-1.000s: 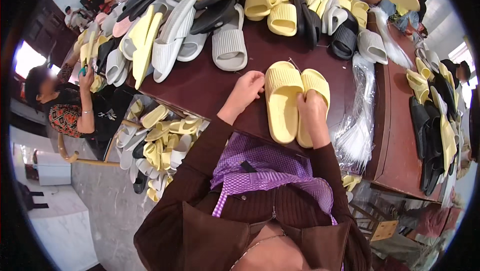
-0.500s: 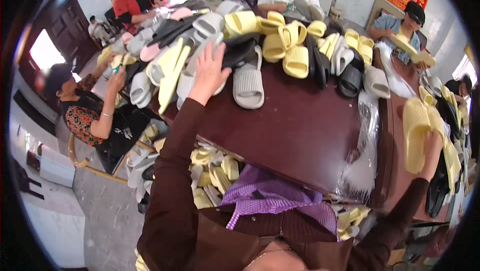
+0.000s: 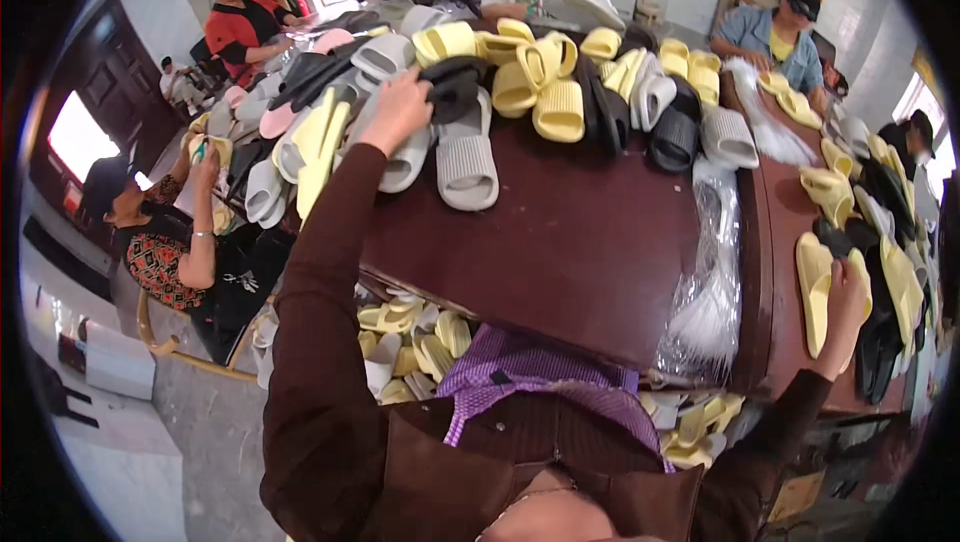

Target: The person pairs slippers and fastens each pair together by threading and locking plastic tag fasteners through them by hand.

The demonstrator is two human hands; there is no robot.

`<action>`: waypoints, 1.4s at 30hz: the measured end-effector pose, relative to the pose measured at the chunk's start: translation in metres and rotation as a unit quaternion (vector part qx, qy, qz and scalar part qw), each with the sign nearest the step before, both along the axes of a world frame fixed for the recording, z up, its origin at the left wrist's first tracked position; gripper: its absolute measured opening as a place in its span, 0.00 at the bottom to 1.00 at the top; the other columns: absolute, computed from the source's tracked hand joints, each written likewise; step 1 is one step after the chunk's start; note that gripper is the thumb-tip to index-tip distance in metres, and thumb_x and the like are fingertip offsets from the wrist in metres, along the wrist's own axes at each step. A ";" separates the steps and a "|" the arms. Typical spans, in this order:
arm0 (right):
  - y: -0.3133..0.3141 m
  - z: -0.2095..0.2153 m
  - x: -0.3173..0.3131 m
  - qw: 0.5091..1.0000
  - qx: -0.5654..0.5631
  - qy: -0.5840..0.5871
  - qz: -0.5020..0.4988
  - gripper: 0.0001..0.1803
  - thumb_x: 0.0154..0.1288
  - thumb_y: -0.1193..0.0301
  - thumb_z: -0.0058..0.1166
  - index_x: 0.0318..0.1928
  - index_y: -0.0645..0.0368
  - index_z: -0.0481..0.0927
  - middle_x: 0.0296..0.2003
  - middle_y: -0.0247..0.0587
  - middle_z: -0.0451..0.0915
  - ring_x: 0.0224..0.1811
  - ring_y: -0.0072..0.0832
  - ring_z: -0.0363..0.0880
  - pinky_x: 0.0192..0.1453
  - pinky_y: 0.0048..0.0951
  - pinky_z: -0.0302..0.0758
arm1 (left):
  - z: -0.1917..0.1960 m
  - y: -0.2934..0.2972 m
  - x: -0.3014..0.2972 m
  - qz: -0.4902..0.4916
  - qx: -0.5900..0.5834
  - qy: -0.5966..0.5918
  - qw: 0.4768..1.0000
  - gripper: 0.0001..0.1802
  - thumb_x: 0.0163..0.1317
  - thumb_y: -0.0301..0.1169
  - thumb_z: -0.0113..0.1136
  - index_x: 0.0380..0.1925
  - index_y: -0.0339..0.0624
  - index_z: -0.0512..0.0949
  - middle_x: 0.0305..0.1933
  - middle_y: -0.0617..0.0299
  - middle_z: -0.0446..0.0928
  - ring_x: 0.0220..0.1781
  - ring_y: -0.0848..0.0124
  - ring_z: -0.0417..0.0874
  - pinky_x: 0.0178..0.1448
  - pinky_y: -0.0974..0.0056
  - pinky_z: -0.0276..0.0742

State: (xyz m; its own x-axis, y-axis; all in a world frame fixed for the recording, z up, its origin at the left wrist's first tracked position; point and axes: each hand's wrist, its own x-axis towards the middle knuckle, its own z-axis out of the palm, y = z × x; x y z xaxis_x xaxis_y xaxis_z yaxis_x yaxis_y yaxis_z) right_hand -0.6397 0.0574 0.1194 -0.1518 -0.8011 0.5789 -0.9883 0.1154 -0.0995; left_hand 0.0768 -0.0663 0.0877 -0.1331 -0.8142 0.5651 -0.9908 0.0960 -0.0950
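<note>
My left hand [image 3: 400, 112] reaches to the far heap of slippers. Its fingers are curled at the edge of a black slipper [image 3: 456, 85], beside a grey slipper [image 3: 467, 172] lying toe toward me. More grey slippers lie under and next to that wrist. Off to the right, my right hand [image 3: 847, 304] is closed on a yellow slipper [image 3: 859, 270], the fingers partly hidden. A second yellow slipper [image 3: 815, 287] stands on edge just left of it, close against the hand. Black slippers [image 3: 878, 327] lie to the right of that hand.
A dark red table [image 3: 540, 232] spreads before me. Clear plastic with white ties [image 3: 708, 292] lies at its right side. Yellow and grey slippers [image 3: 410, 342] are piled below the front edge. Several people work around the table; one [image 3: 170, 232] sits at the left.
My left hand has gone from spread flat to curled at the black slipper. The right hand has lowered the yellow slippers toward the table. The whole view has shifted slightly.
</note>
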 end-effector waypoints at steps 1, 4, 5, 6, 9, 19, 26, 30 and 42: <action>-0.003 -0.002 0.013 1.000 0.010 -0.004 0.003 0.14 0.65 0.66 0.50 0.43 0.63 0.78 0.37 0.54 0.80 0.44 0.52 0.76 0.47 0.42 0.71 | 0.005 0.002 0.003 0.003 0.010 -0.004 1.000 0.16 0.49 0.36 0.62 0.38 0.42 0.81 0.51 0.49 0.73 0.54 0.52 0.74 0.55 0.47 0.69; 0.016 0.009 0.060 0.996 -0.049 0.001 0.081 0.13 0.66 0.68 0.49 0.43 0.65 0.78 0.33 0.56 0.79 0.34 0.48 0.79 0.38 0.38 0.73 | 0.024 0.003 0.012 0.001 -0.070 0.086 0.994 0.17 0.53 0.36 0.59 0.41 0.38 0.80 0.45 0.46 0.77 0.47 0.49 0.78 0.52 0.51 0.73; 0.022 0.011 0.074 0.993 -0.017 -0.058 0.097 0.13 0.66 0.68 0.49 0.44 0.65 0.78 0.32 0.54 0.79 0.34 0.42 0.79 0.38 0.35 0.73 | 0.034 0.012 0.015 0.001 -0.094 0.133 0.987 0.17 0.55 0.36 0.58 0.42 0.38 0.79 0.44 0.45 0.77 0.45 0.48 0.79 0.52 0.53 0.74; 0.029 0.012 0.086 0.987 0.014 -0.117 0.106 0.12 0.67 0.69 0.50 0.44 0.65 0.78 0.32 0.52 0.80 0.35 0.37 0.79 0.38 0.32 0.73 | 0.052 0.027 0.011 -0.022 -0.082 0.188 0.978 0.18 0.56 0.36 0.57 0.43 0.37 0.79 0.46 0.47 0.78 0.46 0.52 0.80 0.52 0.55 0.74; 0.045 0.002 0.098 0.966 0.062 -0.210 0.135 0.12 0.67 0.70 0.50 0.45 0.66 0.78 0.33 0.48 0.80 0.34 0.28 0.78 0.37 0.27 0.72 | 0.101 0.084 0.013 -0.063 0.072 0.439 0.894 0.19 0.58 0.33 0.57 0.47 0.33 0.76 0.48 0.51 0.79 0.46 0.61 0.82 0.52 0.62 0.75; 0.030 -0.059 0.237 0.711 0.140 -0.605 0.330 0.22 0.68 0.70 0.48 0.60 0.66 0.68 0.48 0.42 0.79 0.35 0.18 0.77 0.35 0.18 0.73 | -0.052 0.155 -0.047 -0.287 0.233 0.858 0.357 0.25 0.59 0.25 0.50 0.57 0.31 0.67 0.54 0.49 0.76 0.54 0.57 0.78 0.61 0.52 0.73; 0.052 -0.118 0.311 0.549 0.311 -0.698 0.338 0.26 0.66 0.70 0.51 0.61 0.69 0.64 0.47 0.45 0.78 0.34 0.20 0.77 0.33 0.18 0.75 | -0.111 0.185 -0.151 -0.182 0.176 0.947 0.198 0.23 0.64 0.27 0.49 0.59 0.31 0.65 0.59 0.51 0.72 0.58 0.59 0.75 0.64 0.54 0.69; 0.063 -0.137 0.337 0.564 0.330 -0.680 0.332 0.30 0.64 0.71 0.53 0.62 0.70 0.59 0.42 0.44 0.77 0.34 0.22 0.77 0.31 0.21 0.75 | -0.134 0.211 -0.214 -0.158 0.153 0.931 0.292 0.22 0.67 0.31 0.50 0.58 0.33 0.66 0.57 0.54 0.73 0.56 0.63 0.75 0.62 0.56 0.70; 0.065 -0.147 0.330 0.482 0.272 -0.782 0.288 0.31 0.61 0.73 0.55 0.61 0.71 0.59 0.32 0.39 0.75 0.27 0.22 0.76 0.28 0.23 0.76 | -0.143 0.227 -0.228 -0.268 0.286 0.801 0.452 0.26 0.63 0.46 0.58 0.54 0.38 0.71 0.54 0.59 0.74 0.55 0.69 0.74 0.60 0.62 0.68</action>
